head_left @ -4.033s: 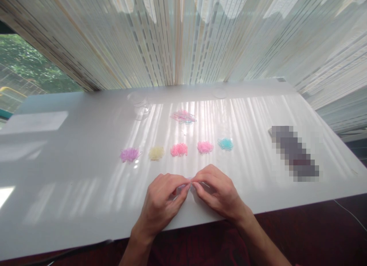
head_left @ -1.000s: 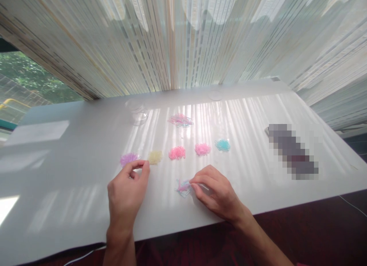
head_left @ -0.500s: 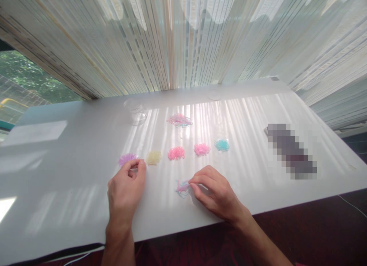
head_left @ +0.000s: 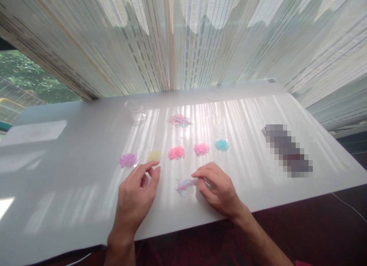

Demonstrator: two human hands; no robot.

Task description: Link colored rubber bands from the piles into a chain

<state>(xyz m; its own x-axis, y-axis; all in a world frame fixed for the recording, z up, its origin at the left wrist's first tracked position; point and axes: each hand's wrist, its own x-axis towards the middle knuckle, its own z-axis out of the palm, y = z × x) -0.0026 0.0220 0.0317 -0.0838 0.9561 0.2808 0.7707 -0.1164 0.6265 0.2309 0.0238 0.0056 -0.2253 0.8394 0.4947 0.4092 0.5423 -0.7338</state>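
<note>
My left hand (head_left: 137, 195) hovers just in front of the yellow pile of small bands (head_left: 155, 156); thumb and index finger are apart with nothing visible between them. Close to the table's near edge, my right hand (head_left: 219, 189) rests beside a small mixed pile of lilac and blue bands (head_left: 184, 186). Its thumb and index finger are slightly apart at the pile's right end, and no band is clearly gripped. A row also holds a purple pile (head_left: 128, 160), a coral-pink pile (head_left: 176, 152), a lighter pink pile (head_left: 202, 149) and a turquoise pile (head_left: 221, 144).
Behind the row lies a larger mixed pile of bands (head_left: 180, 120). A clear jar (head_left: 138, 115) stands at the back left, with a clear round lid (head_left: 213, 96) at the back. A blurred-out dark object (head_left: 288, 151) lies at right. Striped curtains (head_left: 172, 40) hang along the far edge.
My left hand has moved right and nearer, from the purple pile to the yellow one, its fingers parting. My right thumb and index finger have loosened and shifted slightly right at the mixed pile.
</note>
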